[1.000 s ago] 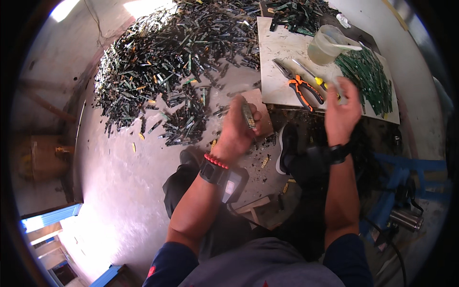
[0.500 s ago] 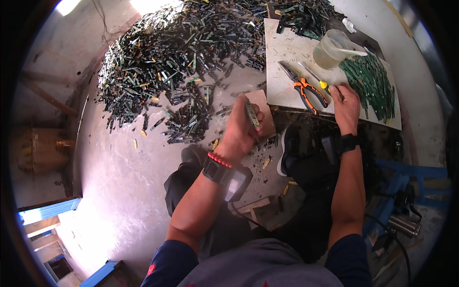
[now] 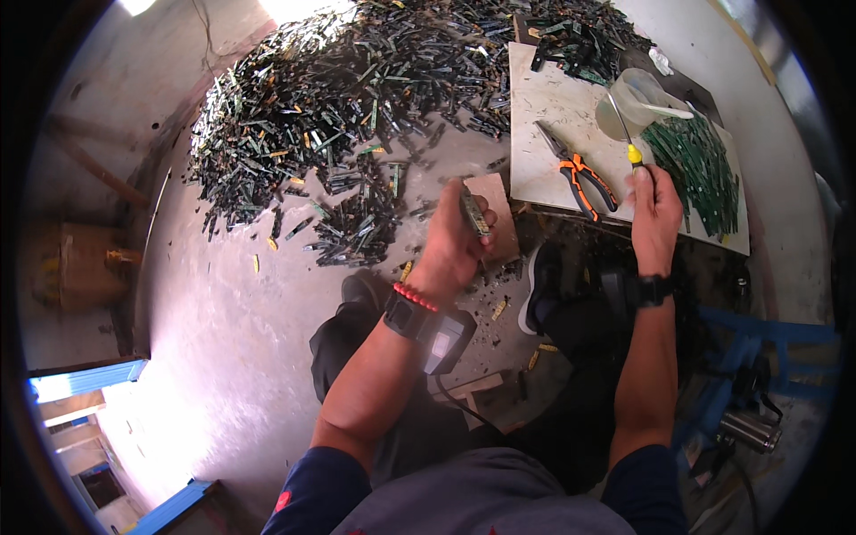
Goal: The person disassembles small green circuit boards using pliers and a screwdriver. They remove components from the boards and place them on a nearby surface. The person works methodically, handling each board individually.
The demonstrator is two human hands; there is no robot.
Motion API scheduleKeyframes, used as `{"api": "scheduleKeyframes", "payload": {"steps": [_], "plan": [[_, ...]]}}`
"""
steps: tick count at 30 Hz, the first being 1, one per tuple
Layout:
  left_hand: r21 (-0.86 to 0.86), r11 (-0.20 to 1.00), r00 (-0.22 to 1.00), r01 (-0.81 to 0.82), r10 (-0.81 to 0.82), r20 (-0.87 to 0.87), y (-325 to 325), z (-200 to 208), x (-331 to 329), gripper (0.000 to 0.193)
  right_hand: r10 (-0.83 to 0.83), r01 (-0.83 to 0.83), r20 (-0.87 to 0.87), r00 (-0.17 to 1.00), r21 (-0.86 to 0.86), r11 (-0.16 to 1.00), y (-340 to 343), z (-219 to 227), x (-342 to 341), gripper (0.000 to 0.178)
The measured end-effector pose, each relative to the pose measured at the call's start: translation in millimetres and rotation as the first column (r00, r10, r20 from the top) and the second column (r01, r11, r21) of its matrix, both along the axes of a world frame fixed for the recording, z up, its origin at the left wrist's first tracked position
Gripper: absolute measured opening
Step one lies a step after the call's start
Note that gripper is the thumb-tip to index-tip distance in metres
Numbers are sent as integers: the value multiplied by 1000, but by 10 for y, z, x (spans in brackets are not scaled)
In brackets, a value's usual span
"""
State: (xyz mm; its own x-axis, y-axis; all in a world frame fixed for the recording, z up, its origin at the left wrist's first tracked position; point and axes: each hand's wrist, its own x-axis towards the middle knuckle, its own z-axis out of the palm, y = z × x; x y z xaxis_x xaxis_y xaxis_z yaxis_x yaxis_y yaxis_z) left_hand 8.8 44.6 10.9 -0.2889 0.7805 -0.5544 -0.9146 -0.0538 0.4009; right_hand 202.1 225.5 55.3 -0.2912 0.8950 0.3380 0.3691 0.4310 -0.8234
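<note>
My left hand (image 3: 450, 241) is closed around a short, narrow circuit-board strip (image 3: 474, 216), dark with a pale patterned face, held tilted above the floor. My right hand (image 3: 656, 218) grips a screwdriver (image 3: 634, 154) by its handle, which shows yellow at the top; the thin metal shaft points up and away from me, in front of a cloudy plastic measuring jug (image 3: 655, 94). Just left of the right hand, orange-and-black long-nose pliers (image 3: 581, 178) lie on a white board (image 3: 533, 85). Beyond that hand, to the right, is a pile of long green strips (image 3: 700, 169).
A large heap of dark strips (image 3: 330, 107) covers the far floor, with a smaller cluster (image 3: 357, 232) nearer. Further dark pieces (image 3: 580, 49) sit at the board's far end. A brown flat piece (image 3: 499, 214) lies below my left hand. A metal flask (image 3: 751, 431) is at right.
My right hand has lifted the screwdriver off the board and turned its shaft more upright. The left hand still holds the strip in nearly the same place. The view has shifted slightly.
</note>
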Motion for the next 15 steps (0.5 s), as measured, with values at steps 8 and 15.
{"api": "scheduleKeyframes", "payload": {"steps": [8,15], "plan": [[-63,997,998,-49,50,23,-52,52,-53,43,490,-503,-132,862,-343,793,-835,358,33,17],[-11,999,999,-38,39,35,-107,99,-94,41,621,-624,-131,773,-335,706,-818,445,26,21]]}}
